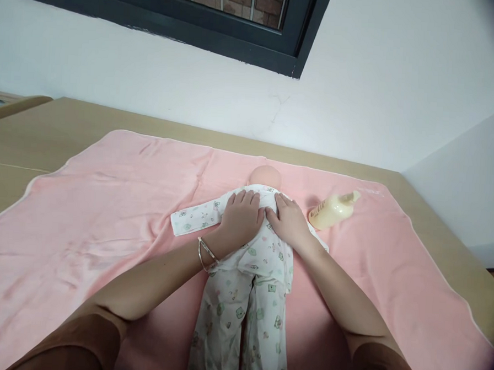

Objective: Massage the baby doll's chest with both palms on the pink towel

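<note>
Pink blanket [117,200] on table [47,127]. Left hand [241,219]: fingers extended, resting on torso of clothed doll [263,257], lying mid-blanket; no grip. Doll probably light, clothing soft, may slide; best held beneath both sides of torso. Right hand [290,220]: likewise flat, ungripping. Bottle [331,211] nearby, farther right.

Cloth, plastic and wood grain
White printed cloth doll outfit [268,258], matt; wide pink cloth blanket [105,199], faintly sheened; pale-yellow rounded plastic bottle [332,210], glossy; tan wood-look surface [26,135], smooth.
</note>
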A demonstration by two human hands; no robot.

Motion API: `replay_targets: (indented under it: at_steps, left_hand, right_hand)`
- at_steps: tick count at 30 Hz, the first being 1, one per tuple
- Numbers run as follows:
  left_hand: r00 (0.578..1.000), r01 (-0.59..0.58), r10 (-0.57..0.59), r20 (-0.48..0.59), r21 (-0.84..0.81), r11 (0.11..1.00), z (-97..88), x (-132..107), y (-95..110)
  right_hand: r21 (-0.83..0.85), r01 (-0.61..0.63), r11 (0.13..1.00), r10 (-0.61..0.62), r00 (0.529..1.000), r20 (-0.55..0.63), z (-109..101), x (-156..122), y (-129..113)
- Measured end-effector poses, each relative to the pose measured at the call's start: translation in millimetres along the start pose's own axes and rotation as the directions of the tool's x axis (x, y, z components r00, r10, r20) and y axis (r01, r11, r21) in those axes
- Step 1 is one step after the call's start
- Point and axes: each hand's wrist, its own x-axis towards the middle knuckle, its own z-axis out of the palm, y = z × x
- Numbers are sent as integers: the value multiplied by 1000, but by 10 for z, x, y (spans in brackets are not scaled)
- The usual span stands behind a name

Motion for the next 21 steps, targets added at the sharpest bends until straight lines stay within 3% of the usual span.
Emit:
replay_targets:
  at_steps: [4, 8, 10, 14, 17, 21]
  left_hand:
    - [992, -98, 95, 80, 42, 994, -214, -98, 85]
    - [967, -134, 146, 210, -69, 989, -413, -56, -11]
    - [966, -80, 109, 235, -128, 989, -402, 26, -107]
    - [982, -22, 57, 181, -191, 981, -188, 172, -228]
    - [991, -7, 25, 132, -136, 991, -75, 152, -174]
    - [989, -77, 78, 129, -7, 997, -178, -38, 0]
  right_hand:
    - [-50, 45, 998, -46, 999, -21, -20, -150, -79]
    - [-106, 80, 991, -87, 994, -62, -109, -278, -151]
    - [-89, 39, 995, -45, 997, -70, -121, -242, -124]
    - [-4, -11, 1000, 11, 996, -91, -21, -52, 3]
    - [37, 18, 999, -14, 993, -114, 77, 25, 36]
    - [2, 35, 999, -35, 997, -71, 80, -91, -82]
